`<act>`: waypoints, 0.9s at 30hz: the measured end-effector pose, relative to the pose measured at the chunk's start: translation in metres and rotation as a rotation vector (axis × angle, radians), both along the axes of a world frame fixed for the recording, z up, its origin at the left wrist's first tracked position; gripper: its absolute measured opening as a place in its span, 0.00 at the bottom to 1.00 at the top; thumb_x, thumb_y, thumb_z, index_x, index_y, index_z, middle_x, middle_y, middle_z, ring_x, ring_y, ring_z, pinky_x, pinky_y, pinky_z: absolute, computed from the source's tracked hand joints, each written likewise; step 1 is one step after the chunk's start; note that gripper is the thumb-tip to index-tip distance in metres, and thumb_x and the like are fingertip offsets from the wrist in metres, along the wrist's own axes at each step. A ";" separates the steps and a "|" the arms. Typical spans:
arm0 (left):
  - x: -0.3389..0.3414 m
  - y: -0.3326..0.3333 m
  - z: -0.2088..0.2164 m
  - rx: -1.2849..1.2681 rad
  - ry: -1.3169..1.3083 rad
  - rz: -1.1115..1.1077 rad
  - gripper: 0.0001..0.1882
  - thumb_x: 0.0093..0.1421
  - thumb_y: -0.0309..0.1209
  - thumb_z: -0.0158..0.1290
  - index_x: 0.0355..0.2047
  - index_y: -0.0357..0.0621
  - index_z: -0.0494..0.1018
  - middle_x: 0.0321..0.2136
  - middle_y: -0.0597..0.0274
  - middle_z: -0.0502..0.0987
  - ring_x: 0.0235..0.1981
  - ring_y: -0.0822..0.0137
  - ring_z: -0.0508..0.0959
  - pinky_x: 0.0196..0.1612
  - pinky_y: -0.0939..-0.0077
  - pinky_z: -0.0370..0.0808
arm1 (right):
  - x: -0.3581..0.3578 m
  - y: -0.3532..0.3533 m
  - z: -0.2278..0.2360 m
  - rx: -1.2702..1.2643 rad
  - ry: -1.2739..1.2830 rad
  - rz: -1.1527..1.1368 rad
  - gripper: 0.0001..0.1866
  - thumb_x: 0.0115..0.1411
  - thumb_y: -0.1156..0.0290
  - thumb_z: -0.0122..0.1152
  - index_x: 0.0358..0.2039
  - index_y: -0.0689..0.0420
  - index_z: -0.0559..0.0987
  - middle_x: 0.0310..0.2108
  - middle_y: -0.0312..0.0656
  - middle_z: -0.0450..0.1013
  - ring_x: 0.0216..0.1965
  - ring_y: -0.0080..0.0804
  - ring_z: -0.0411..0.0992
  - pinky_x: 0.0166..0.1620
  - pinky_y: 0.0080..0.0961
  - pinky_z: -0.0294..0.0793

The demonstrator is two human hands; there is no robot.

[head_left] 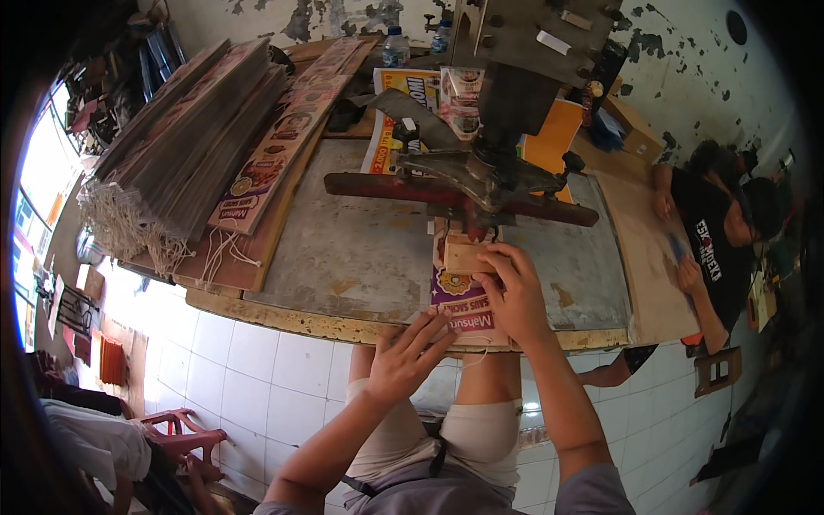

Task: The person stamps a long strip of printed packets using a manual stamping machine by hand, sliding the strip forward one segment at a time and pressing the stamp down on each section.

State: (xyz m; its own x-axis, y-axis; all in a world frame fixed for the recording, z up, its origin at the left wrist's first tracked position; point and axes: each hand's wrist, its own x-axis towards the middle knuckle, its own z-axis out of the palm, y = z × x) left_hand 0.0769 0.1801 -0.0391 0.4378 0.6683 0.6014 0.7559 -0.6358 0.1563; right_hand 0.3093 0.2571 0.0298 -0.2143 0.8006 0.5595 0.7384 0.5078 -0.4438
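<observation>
A printed strip of purple and pink packaging [463, 311] lies lengthwise on the metal-topped table, its near end reaching the front edge. The fingers of my left hand [412, 350] are stretched out over the strip's left near edge. On the strip rests a small wooden block [466, 257], directly below the press head. My right hand [518, 296] has its thumb and fingers closed at the block's right side. Above the block stands a heavy metal press [485, 184] with a long dark-red crossbar [386, 187]. A thin string hangs from the strip's near end.
Bundled strips with white strings [184, 146] are stacked at the left, beside a flat printed strip [287, 129]. Plastic bottles [396, 48] stand at the back. A co-worker in a black shirt [708, 232] sits at the right; another person [103, 438] is at lower left, near a red stool [180, 433].
</observation>
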 end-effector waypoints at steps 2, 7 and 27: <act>-0.001 -0.001 -0.001 0.003 -0.007 0.003 0.23 0.64 0.37 0.58 0.61 0.63 0.78 0.68 0.71 0.76 0.68 0.71 0.76 0.58 0.66 0.67 | -0.003 -0.002 -0.001 0.011 0.001 -0.002 0.16 0.64 0.72 0.73 0.51 0.61 0.82 0.58 0.48 0.74 0.57 0.51 0.75 0.58 0.45 0.77; 0.001 0.001 0.000 0.008 0.002 -0.004 0.23 0.66 0.37 0.58 0.62 0.63 0.77 0.68 0.70 0.76 0.68 0.70 0.76 0.58 0.65 0.67 | -0.006 -0.005 -0.002 0.020 0.049 -0.039 0.16 0.64 0.73 0.72 0.52 0.62 0.81 0.58 0.50 0.74 0.58 0.53 0.75 0.59 0.45 0.77; -0.136 -0.039 -0.047 0.032 -0.123 0.469 0.43 0.64 0.40 0.62 0.75 0.41 0.58 0.76 0.39 0.60 0.78 0.33 0.55 0.77 0.31 0.48 | 0.216 -0.142 0.004 0.055 0.110 -0.546 0.16 0.66 0.64 0.73 0.49 0.57 0.80 0.49 0.47 0.78 0.53 0.49 0.78 0.58 0.41 0.76</act>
State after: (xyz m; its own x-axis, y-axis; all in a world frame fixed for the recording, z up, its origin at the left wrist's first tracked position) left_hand -0.0587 0.1412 -0.0862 0.0181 0.7568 0.6534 0.9393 -0.2368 0.2481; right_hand 0.5249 0.1156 0.0336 0.2848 0.7480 0.5995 0.8517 0.0895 -0.5163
